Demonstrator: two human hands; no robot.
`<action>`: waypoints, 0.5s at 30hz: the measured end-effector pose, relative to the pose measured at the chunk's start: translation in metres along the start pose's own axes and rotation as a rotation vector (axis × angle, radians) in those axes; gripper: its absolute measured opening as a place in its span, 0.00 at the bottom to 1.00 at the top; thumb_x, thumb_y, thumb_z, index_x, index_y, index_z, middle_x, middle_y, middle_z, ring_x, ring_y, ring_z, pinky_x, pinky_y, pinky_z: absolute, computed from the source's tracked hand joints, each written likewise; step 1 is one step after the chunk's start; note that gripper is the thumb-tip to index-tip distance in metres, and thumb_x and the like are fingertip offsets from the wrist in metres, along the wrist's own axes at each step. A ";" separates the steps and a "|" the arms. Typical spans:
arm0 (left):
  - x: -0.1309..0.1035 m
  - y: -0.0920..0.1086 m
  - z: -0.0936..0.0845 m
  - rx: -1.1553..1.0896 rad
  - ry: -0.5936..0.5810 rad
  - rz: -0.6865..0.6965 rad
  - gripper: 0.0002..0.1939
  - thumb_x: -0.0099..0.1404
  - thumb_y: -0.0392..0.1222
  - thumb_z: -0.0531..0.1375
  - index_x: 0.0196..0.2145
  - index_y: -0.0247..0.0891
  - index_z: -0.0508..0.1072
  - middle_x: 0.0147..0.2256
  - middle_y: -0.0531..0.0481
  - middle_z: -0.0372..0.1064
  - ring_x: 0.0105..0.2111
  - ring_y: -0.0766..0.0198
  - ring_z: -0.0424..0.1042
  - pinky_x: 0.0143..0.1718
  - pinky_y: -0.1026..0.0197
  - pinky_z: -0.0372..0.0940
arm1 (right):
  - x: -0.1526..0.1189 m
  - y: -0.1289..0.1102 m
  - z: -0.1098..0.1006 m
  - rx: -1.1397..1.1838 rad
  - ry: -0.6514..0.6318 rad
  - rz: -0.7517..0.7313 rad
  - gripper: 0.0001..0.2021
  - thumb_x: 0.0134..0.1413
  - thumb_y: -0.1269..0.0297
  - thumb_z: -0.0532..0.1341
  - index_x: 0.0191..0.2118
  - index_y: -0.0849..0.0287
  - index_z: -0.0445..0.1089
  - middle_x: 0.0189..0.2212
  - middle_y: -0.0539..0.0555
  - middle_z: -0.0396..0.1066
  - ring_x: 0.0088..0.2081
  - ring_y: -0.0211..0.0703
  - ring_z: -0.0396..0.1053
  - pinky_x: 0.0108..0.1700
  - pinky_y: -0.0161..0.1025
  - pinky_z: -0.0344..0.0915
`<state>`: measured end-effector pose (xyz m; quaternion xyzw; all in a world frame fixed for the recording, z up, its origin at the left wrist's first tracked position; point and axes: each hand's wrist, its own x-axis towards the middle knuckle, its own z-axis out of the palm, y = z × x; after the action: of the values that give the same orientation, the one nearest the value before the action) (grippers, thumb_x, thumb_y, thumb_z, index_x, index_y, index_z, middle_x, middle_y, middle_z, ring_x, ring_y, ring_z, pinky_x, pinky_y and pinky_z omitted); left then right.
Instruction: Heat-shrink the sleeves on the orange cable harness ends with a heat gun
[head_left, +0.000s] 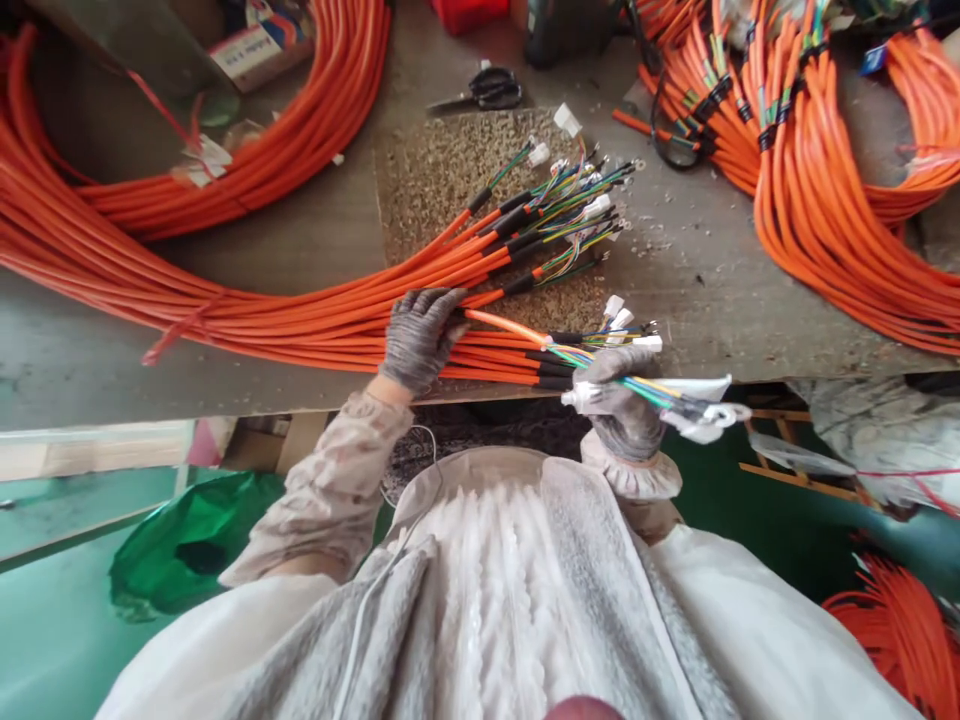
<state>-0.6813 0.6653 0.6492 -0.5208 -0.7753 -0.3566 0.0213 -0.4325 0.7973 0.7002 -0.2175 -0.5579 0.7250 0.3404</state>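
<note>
Head view: left hand (424,338), fingers curled round one orange cable (506,325) above the surface (697,290); right hand (621,400), fingers closed about its coloured wires (649,391) at the near edge. Hard pulling could strain wires or snag neighbouring cables (337,330).

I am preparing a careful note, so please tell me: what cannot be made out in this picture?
All in the head view:
Whether the left hand grips the orange cable: hidden by the hand itself.
Part of the coloured wires: covered by the right hand.
Rest of the lower-right orange bundle: cut off by the picture's edge.
Lettering on the box: too small and blurred.
</note>
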 end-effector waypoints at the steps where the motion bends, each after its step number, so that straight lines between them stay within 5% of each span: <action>1: 0.006 -0.015 0.002 0.018 -0.047 -0.020 0.16 0.73 0.48 0.61 0.51 0.38 0.81 0.48 0.38 0.80 0.51 0.45 0.77 0.58 0.42 0.70 | 0.005 -0.001 0.001 0.067 0.011 -0.046 0.20 0.52 0.44 0.75 0.34 0.53 0.72 0.23 0.45 0.67 0.20 0.36 0.64 0.22 0.35 0.65; 4: 0.023 -0.022 0.011 -0.145 -0.167 0.062 0.12 0.71 0.46 0.64 0.45 0.37 0.82 0.41 0.41 0.81 0.42 0.50 0.80 0.51 0.49 0.74 | 0.026 -0.002 0.003 0.230 0.018 -0.095 0.23 0.51 0.41 0.72 0.29 0.52 0.64 0.17 0.39 0.56 0.11 0.30 0.46 0.15 0.34 0.52; 7: 0.036 0.020 0.024 -0.381 -0.223 0.158 0.11 0.69 0.46 0.68 0.44 0.37 0.81 0.38 0.45 0.82 0.37 0.56 0.81 0.45 0.58 0.75 | 0.041 -0.001 0.000 0.308 0.011 -0.058 0.23 0.52 0.42 0.71 0.29 0.52 0.62 0.13 0.36 0.48 0.09 0.29 0.38 0.14 0.33 0.46; 11: 0.049 0.068 0.042 -0.491 -0.237 0.253 0.13 0.71 0.46 0.69 0.48 0.38 0.81 0.41 0.46 0.82 0.40 0.58 0.82 0.47 0.60 0.75 | 0.044 0.003 -0.005 0.385 0.055 -0.011 0.22 0.52 0.43 0.72 0.31 0.52 0.63 0.12 0.35 0.46 0.10 0.29 0.40 0.15 0.31 0.47; 15: 0.058 0.049 0.057 -0.440 -0.230 0.304 0.21 0.72 0.52 0.68 0.55 0.36 0.79 0.48 0.41 0.81 0.46 0.52 0.82 0.51 0.55 0.76 | 0.040 0.009 -0.015 0.478 0.145 0.139 0.21 0.51 0.48 0.76 0.33 0.55 0.67 0.17 0.39 0.58 0.16 0.29 0.51 0.17 0.27 0.51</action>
<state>-0.6479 0.7539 0.6561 -0.6601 -0.5897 -0.4477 -0.1271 -0.4514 0.8349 0.6903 -0.2200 -0.3285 0.8405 0.3704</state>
